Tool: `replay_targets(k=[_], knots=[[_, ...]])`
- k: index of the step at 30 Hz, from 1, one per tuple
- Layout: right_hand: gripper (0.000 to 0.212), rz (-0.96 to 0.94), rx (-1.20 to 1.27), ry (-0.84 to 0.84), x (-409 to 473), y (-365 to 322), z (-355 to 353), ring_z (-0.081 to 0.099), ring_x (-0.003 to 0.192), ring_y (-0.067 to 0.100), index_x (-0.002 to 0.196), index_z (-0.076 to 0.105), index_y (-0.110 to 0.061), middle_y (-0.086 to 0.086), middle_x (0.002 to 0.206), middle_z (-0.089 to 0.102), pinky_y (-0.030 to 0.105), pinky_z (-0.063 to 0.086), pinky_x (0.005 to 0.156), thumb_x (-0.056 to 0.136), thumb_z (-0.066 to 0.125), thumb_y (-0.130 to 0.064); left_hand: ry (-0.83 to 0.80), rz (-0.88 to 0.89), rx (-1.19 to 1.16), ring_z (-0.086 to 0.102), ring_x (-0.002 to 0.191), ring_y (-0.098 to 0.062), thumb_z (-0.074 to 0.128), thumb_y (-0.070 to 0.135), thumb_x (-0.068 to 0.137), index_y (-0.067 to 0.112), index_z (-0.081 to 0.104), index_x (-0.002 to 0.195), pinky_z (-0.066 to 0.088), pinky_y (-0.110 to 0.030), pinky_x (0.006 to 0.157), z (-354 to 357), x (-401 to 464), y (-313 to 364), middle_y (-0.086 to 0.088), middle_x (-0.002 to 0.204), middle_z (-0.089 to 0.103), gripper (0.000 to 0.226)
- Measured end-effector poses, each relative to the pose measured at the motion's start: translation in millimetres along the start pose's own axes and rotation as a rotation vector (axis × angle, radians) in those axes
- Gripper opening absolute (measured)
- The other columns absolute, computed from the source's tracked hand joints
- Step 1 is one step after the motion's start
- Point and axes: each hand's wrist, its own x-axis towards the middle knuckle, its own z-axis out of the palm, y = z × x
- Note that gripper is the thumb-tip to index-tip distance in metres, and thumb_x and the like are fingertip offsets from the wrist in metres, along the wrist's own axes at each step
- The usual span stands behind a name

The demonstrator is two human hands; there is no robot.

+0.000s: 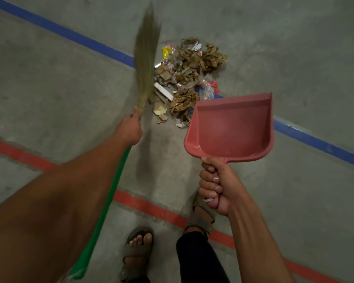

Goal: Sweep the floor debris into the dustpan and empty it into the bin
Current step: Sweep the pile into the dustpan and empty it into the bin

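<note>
A heap of debris (189, 78), dry leaves, wrappers and paper scraps, lies on the grey concrete floor ahead of me. My left hand (131, 128) grips a grass broom (146, 58) where the green handle (108, 201) meets the bristles; the bristles are blurred and point away, just left of the heap. My right hand (217, 187) is curled round the handle of an empty red dustpan (231, 127), held above the floor with its open lip toward the near right edge of the heap. No bin is in view.
A blue painted line (70, 31) crosses the floor diagonally under the heap, and a red line (149, 207) runs nearer to me. My two sandalled feet (138, 252) stand at the bottom of the view, close to the red line.
</note>
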Motion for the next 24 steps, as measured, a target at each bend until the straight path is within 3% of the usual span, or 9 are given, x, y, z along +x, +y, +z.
replay_targets(k=[4, 9, 15, 20, 24], knots=[[0.034, 0.030, 0.010, 0.010, 6.2, 9.9, -0.7, 0.016, 0.029, 0.004, 0.065, 0.038, -0.022, -0.008, 0.045, 0.020, 0.015, 0.018, 0.030, 0.097, 0.051, -0.020, -0.007, 0.126, -0.070, 0.050, 0.121, -0.039, 0.043, 0.019, 0.107, 0.012, 0.010, 0.165, 0.041, -0.044, 0.099, 8.3, -32.5, 12.6, -0.022, 0.142, 0.046, 0.067], [0.034, 0.042, 0.011, 0.028, 7.2, 18.3, -5.3, 0.017, 0.030, 0.005, 0.065, 0.039, -0.021, -0.007, 0.045, 0.021, 0.016, 0.018, 0.031, 0.097, 0.052, -0.020, 0.164, 0.237, -0.147, 0.055, 0.116, -0.031, 0.050, 0.015, 0.104, 0.023, 0.015, 0.165, 0.049, -0.043, 0.091, 24.8, -72.4, -3.3, -0.009, 0.148, 0.045, 0.071], [0.035, 0.068, 0.020, 0.009, 8.2, 31.3, -7.6, 0.016, 0.030, 0.005, 0.065, 0.039, -0.021, -0.007, 0.046, 0.021, 0.015, 0.019, 0.030, 0.098, 0.051, -0.020, 0.307, 0.182, -0.227, 0.056, 0.116, -0.038, 0.054, 0.015, 0.102, 0.016, 0.023, 0.164, 0.050, -0.047, 0.092, 35.5, -89.8, -26.3, -0.017, 0.143, 0.051, 0.069], [0.034, 0.076, 0.012, -0.007, 10.8, 38.7, -9.7, 0.017, 0.029, 0.005, 0.066, 0.038, -0.021, -0.007, 0.045, 0.021, 0.015, 0.020, 0.030, 0.098, 0.051, -0.020, 0.143, -0.033, -0.216, 0.051, 0.128, -0.044, 0.048, 0.018, 0.105, 0.012, 0.018, 0.164, 0.044, -0.050, 0.104, 50.0, -90.0, -39.0, -0.022, 0.150, 0.045, 0.067], [0.035, 0.091, 0.024, -0.013, 13.6, 44.6, -11.8, 0.017, 0.029, 0.005, 0.066, 0.038, -0.021, -0.007, 0.045, 0.022, 0.015, 0.019, 0.030, 0.098, 0.050, -0.019, 0.018, 0.115, -0.215, 0.056, 0.119, -0.045, 0.050, 0.014, 0.104, 0.010, 0.020, 0.164, 0.047, -0.048, 0.097, 65.0, -104.0, -39.4, -0.024, 0.139, 0.052, 0.068]])
